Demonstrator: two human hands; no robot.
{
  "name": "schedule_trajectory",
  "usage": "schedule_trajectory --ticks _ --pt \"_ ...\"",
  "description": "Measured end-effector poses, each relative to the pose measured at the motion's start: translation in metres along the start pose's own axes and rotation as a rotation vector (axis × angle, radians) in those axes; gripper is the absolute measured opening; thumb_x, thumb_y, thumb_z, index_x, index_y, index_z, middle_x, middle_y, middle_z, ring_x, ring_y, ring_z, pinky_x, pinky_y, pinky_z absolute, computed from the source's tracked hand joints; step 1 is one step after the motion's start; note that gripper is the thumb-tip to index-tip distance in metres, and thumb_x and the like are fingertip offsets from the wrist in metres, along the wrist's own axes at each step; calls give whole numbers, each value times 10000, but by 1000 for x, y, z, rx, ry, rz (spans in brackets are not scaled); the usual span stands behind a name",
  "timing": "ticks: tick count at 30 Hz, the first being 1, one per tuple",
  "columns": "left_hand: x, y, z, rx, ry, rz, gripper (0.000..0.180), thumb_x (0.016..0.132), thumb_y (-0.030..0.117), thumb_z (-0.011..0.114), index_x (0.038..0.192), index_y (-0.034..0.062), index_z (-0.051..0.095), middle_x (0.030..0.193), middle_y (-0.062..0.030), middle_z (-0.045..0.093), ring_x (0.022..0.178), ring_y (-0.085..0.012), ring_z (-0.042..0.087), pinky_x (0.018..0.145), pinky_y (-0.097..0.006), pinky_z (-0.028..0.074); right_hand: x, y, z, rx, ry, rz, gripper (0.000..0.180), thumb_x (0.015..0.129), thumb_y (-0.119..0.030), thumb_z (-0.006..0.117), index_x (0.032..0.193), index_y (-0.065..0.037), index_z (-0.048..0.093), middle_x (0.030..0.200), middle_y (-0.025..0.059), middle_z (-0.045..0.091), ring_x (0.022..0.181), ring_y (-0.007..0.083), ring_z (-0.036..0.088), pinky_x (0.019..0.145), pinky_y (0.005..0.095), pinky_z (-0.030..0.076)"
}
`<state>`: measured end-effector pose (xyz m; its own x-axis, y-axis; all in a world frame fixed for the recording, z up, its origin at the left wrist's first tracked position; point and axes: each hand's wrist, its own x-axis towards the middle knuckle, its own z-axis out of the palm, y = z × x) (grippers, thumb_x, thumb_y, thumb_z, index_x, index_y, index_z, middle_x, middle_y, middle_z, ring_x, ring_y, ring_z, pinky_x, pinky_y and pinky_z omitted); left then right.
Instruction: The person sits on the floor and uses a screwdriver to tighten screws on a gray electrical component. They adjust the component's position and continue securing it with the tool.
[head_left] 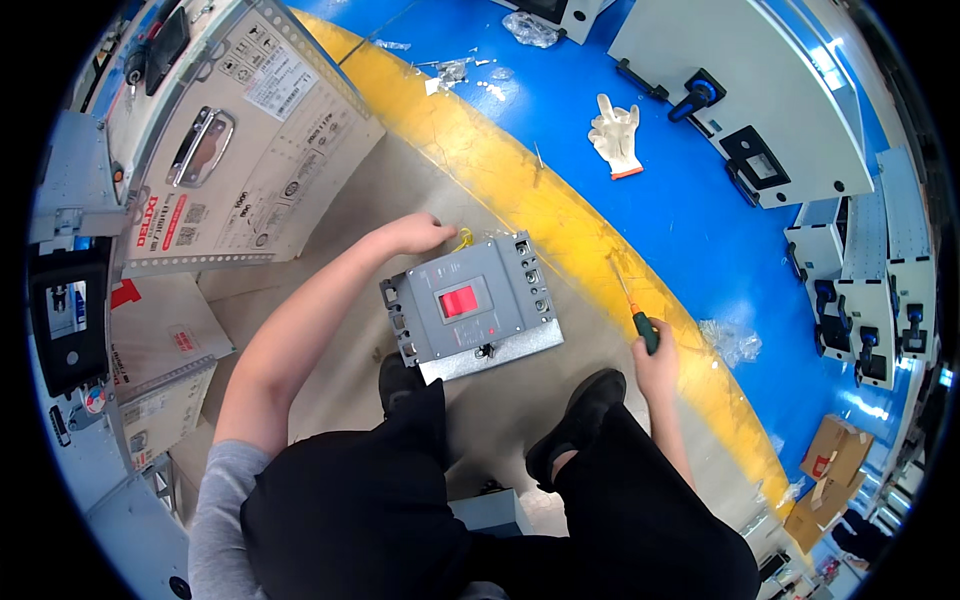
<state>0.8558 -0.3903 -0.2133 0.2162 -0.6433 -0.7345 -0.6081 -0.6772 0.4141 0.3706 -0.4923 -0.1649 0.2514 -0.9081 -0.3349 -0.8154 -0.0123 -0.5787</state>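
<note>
In front of my feet lies a grey moulded-case circuit breaker (425,318) with a red switch area in the middle of its face. It rests on a silvery metal plate (500,352), whose bare strip shows along the near side. My left hand (422,233) is closed at the breaker's far edge, its fingertips pinching a thin yellow wire (464,239). To the right of the breaker, my right hand (656,362) grips a screwdriver (643,326) by its dark green handle, the shaft angled up and away. The tip is apart from the breaker.
Large cartons (270,160) stand close on the left. A yellow floor stripe (470,150) curves past, with blue floor beyond. On the blue lie a white glove (616,138) and clear plastic wrap (730,342). Grey cabinet doors (740,90) with black handles stand at far right.
</note>
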Motion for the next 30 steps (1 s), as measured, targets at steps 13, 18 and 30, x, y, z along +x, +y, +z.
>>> schedule_trajectory --ticks 13,18,30 --pt "14 11 14 76 -217 56 593 952 511 593 1204 -8 729 1090 -216 749 980 -311 714 886 -405 540 -10 -196 -76 2 -111 -887 420 680 -129 862 1036 -76 645 787 91 628 695 304 634 634 389 516" --pt "-10 -22 5 -37 -134 -45 515 942 449 583 1060 -19 765 972 -201 759 917 -295 720 851 -396 544 -5 -203 -54 11 -152 -908 380 700 -113 845 1016 -76 638 775 92 605 688 294 627 615 388 509" --pt "-89 -85 46 -644 -152 -411 493 985 531 458 1103 141 736 930 -96 738 649 -132 531 546 -306 339 2 -211 -37 -81 -185 -915 379 758 -126 828 1065 -83 610 868 103 632 762 324 651 657 401 529"
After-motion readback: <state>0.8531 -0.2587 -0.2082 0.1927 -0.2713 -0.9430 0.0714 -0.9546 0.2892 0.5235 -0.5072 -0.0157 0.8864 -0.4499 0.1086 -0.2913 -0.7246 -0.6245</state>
